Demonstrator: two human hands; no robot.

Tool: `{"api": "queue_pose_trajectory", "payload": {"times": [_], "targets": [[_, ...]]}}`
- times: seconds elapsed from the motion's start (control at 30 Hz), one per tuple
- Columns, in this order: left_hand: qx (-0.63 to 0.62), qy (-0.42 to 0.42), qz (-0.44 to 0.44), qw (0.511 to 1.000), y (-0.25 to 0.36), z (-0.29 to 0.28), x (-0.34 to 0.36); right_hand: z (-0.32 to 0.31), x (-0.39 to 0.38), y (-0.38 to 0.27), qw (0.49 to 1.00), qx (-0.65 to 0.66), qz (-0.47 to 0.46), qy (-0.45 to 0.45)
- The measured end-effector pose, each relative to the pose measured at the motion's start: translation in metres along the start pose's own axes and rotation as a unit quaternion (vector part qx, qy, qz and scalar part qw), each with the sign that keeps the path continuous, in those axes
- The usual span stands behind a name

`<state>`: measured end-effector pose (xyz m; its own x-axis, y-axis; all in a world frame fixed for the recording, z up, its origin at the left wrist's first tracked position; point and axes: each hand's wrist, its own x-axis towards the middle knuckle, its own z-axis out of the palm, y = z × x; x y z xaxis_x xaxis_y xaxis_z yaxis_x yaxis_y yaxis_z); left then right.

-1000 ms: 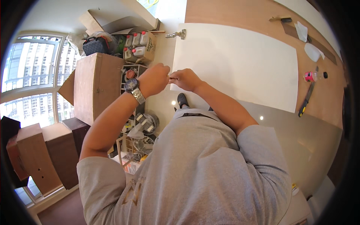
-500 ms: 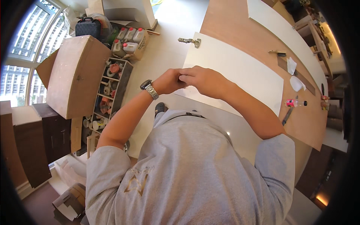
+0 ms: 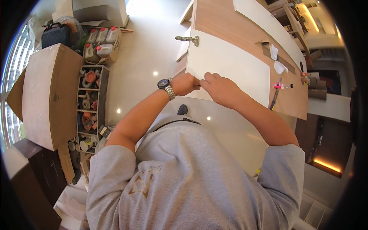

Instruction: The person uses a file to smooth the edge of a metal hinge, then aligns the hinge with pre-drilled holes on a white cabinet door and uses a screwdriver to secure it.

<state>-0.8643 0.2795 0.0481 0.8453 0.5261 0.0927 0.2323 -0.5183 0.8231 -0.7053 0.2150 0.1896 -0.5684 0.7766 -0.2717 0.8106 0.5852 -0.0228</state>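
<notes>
Seen from above, a person in a grey short-sleeved shirt (image 3: 199, 172) stood with both bare hands brought together in front of the body. The left hand (image 3: 186, 83), with a metal-banded watch (image 3: 166, 87) on its wrist, had its fingers curled in. The right hand (image 3: 220, 88) met it from the other side, fingers bent, so that the fingertips touched or nearly touched; whether they pinched something small could not be told.

Both hands were above the near left part of a white panel (image 3: 230, 69), which lay flat on a larger brown board (image 3: 293, 101). A metal hinge (image 3: 189, 39) sat at the panel's far left corner and jutted out past its edge. To the panel's right, on the brown board, lay a clear bottle (image 3: 283, 86) with a pinkish-red label, and just beside it a long, narrow tool (image 3: 274, 100).

On the left, a grey compartmented rack (image 3: 102, 115) full of mixed parts stood between a wooden cabinet (image 3: 46, 96) and pale flooring (image 3: 145, 50). A dark shoe (image 3: 183, 109) showed below the hands
</notes>
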Motion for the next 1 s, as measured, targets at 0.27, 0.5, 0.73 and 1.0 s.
{"api": "queue_pose_trajectory", "payload": {"times": [0.27,0.5,0.73,1.0], "targets": [[0.094,-0.024,-0.001,0.995,-0.008,0.017,0.006,-0.023,0.009,-0.010,0.946,0.135,0.256,-0.143],[0.042,0.038,-0.030,0.998,-0.002,0.033,-0.013,-0.005,0.010,-0.020,0.982,0.076,0.111,-0.131],[-0.023,0.049,-0.044,0.998,0.015,0.020,-0.013,-0.004,0.017,-0.012,0.934,0.243,0.230,-0.123],[0.045,-0.015,0.004,0.999,-0.005,0.014,-0.004,-0.016,0.008,-0.018,0.970,0.164,0.148,-0.102]]}}
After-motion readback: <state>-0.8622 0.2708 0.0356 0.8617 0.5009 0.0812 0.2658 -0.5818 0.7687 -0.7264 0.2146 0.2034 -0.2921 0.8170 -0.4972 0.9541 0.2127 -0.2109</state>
